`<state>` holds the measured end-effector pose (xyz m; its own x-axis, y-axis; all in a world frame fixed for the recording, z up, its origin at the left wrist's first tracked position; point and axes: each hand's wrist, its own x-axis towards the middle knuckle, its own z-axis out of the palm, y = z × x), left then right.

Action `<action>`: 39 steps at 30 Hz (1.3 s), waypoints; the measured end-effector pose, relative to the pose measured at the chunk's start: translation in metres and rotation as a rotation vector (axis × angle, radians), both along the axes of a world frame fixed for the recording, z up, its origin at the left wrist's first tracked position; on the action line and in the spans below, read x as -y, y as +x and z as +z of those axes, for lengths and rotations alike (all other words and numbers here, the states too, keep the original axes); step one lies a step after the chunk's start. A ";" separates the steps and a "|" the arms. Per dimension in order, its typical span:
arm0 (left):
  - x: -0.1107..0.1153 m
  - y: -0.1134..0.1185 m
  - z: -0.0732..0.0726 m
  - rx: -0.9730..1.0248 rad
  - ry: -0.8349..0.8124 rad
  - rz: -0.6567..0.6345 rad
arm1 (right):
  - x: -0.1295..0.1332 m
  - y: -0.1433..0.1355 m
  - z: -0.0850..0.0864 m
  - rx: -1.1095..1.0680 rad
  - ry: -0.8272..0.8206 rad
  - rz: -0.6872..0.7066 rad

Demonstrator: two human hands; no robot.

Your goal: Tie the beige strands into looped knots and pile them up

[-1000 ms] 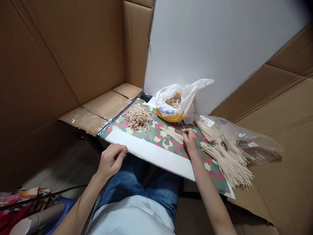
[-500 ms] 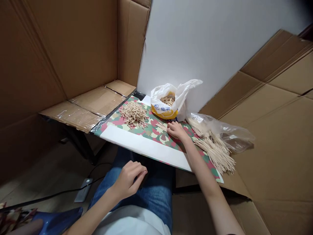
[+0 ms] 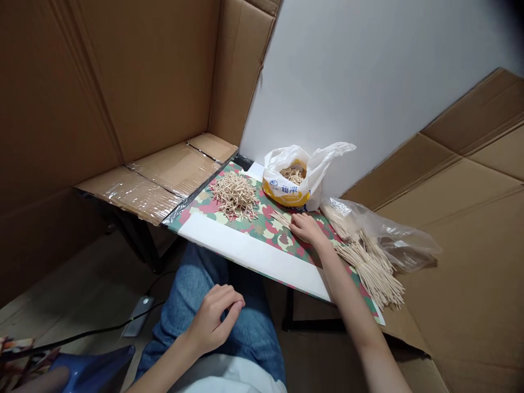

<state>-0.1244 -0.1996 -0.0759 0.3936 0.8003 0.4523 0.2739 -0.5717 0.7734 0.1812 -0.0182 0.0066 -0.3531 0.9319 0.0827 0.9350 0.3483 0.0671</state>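
Sticks [image 3: 280,218] beneath my right hand [image 3: 306,226], grip unclear, could scatter if pressed unevenly; my left hand [image 3: 218,315] curls closed.

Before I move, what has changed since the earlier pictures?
The left hand drew back from the table's near edge to over the lap. The right hand shifted left along the small stick bundle. The short-stick pile, white bag and larger bundle stayed put.

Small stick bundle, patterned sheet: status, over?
Right hand on small stick bundle, grip unclear. Left hand curled over lap. Bundle partly covered; white bag just behind.
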 end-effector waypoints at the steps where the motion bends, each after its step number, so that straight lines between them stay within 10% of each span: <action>1: 0.002 0.002 -0.001 -0.002 -0.012 -0.011 | 0.000 0.000 0.000 -0.015 -0.011 0.008; 11: -0.011 0.014 0.020 0.018 -0.085 -0.039 | 0.004 0.007 0.012 -0.360 -0.117 -0.036; 21: -0.137 0.061 0.103 -0.011 0.089 0.013 | 0.033 0.018 0.049 -1.009 -0.562 -0.088; 24: -0.163 0.083 0.112 -0.139 0.093 0.028 | 0.036 0.016 0.056 -0.910 -0.669 -0.016; 33: -0.190 0.111 0.103 -0.030 -0.697 -0.649 | 0.041 0.008 0.054 -0.701 -0.665 0.276; 39: -0.188 0.109 0.088 0.326 -1.078 -0.599 | 0.042 0.016 0.042 -1.225 -0.962 0.027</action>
<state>-0.0152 -0.0116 0.0120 0.8127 0.5576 -0.1694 -0.0977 0.4170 0.9037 0.1970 -0.0604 0.0487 -0.5365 0.7959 -0.2805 0.2433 -0.1724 -0.9545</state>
